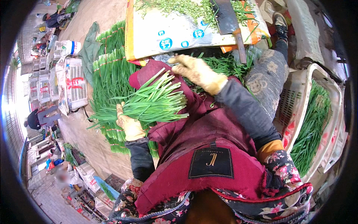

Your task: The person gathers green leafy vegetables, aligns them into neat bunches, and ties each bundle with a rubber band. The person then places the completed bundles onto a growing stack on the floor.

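My left hand (129, 125), in a pale work glove, is closed around a loose bunch of garlic chives (158, 102). The bunch lies across my left thigh over the maroon apron (186, 149), pale cut ends to the right and green tips to the left. My right hand (199, 74), gloved alike, is raised above my lap beyond those ends. Its fingers stretch to the left, with nothing visible in them. More loose chives (227, 65) lie between my legs, partly hidden by my right arm.
A sack-covered board (145, 41) in front carries a cleaver (226, 22) and chopped stalk ends (175, 9). Rows of banded chive bundles (108, 71) cover the floor at left. A white crate (310, 74) of greens stands at right. Stacked crates (76, 84) and several people are farther left.
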{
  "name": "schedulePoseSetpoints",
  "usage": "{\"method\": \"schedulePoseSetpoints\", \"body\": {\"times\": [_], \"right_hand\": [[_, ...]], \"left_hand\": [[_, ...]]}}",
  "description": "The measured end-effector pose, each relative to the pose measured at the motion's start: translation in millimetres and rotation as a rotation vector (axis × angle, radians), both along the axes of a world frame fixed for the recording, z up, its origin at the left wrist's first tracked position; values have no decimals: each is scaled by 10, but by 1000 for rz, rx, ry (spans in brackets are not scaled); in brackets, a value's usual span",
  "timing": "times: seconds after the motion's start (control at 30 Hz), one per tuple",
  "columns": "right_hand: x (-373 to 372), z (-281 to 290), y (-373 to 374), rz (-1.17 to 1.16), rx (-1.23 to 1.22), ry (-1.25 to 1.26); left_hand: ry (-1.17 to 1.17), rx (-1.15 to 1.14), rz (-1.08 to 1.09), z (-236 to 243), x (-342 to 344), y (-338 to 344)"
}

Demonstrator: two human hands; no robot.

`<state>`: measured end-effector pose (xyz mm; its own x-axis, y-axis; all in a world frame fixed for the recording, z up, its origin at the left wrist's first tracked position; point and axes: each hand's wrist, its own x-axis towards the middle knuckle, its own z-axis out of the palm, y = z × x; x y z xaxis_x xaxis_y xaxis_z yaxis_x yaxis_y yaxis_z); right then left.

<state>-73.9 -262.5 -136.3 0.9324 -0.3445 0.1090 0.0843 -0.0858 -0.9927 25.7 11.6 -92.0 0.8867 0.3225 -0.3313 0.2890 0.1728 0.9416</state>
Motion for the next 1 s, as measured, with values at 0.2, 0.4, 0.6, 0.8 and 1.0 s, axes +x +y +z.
{"method": "schedulePoseSetpoints", "body": {"times": [0.2, 0.4, 0.6, 0.8, 1.0], "right_hand": [[127, -38, 192, 233, 205, 259], [74, -395, 81, 86, -802, 542], [-60, -207, 31, 212, 532, -13], [-2, -49, 151, 385, 443, 130], [105, 47, 275, 341, -62, 5]], "left_hand": [[-369, 809, -446, -158, -130, 283], [-69, 82, -215, -2, -69, 168], [-217, 387, -320, -165, -37, 305], [-25, -46, -9, 144, -119, -52], [-88, -20, 74, 147, -94, 6]]}}
